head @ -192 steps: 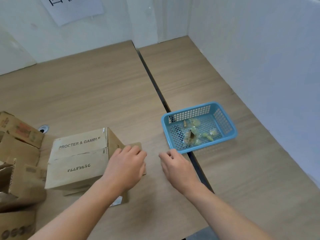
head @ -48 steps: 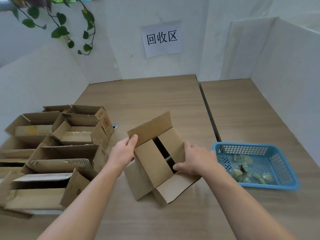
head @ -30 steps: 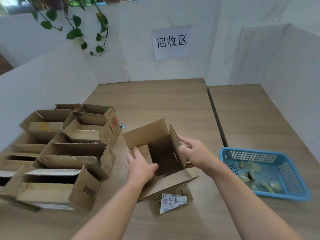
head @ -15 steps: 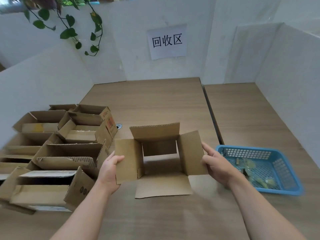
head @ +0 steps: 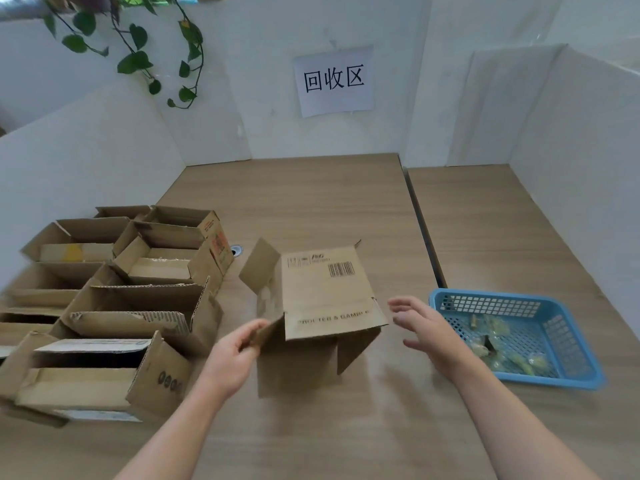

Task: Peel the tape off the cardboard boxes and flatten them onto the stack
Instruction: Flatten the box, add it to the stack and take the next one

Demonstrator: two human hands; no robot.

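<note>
Boxes crowd the left side of the worktop, all with flaps up and none of them actually squashed flat that I can see, so calling it a "stack" is generous. Moving right, the person's left hand has its grip pinching one flap of the box being worked on, which sits in the middle of the worktop, tipped over with the barcode panel facing up and both ends open. Looks to me like the tape is already off this one and it's at the collapse stage. The right hand is just beside the box's right edge, fingers spread, not touching anything. Further right is a blue basket with crumpled scraps in it, probably tape but too small to say for sure. Next move, I'd guess: right hand pushes the far corner over while the left keeps hold of its flap, so the tube folds flat, then it goes across to the pile on the left.
</note>
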